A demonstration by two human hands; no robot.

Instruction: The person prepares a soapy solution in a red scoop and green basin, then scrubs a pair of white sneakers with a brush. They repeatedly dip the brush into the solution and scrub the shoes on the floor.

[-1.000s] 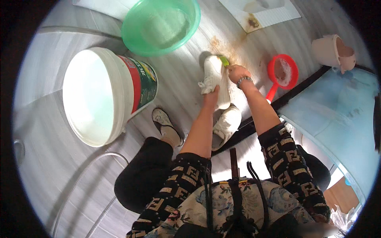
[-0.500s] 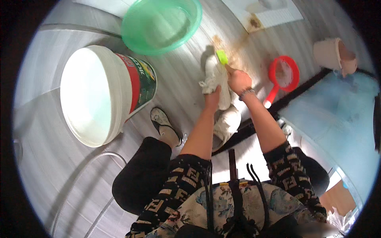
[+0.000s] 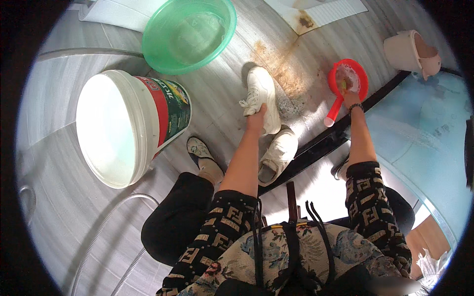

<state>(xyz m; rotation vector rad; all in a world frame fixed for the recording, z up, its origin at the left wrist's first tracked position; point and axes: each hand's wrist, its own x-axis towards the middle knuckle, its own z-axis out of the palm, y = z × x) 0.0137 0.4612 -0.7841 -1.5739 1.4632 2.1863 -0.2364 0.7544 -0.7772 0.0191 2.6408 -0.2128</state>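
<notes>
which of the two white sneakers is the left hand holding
The upper white sneaker, laces showing, gripped by the left hand; the other sneaker lies untouched below.

white sneaker (image 3: 260,96) in left hand (image 3: 256,114): smooth leather-like upper, woven laces, faint sheen. second white sneaker (image 3: 278,154): same finish, duller. red scoop (image 3: 348,84) at right hand (image 3: 350,98): glossy plastic, foamy inside. green basin (image 3: 189,33): translucent shiny plastic. white bucket (image 3: 129,127): smooth plastic, glossy printed label. floor (image 3: 64,148): grey tile, matt, rust-stained patch. sleeves: patterned knit cloth.
</notes>
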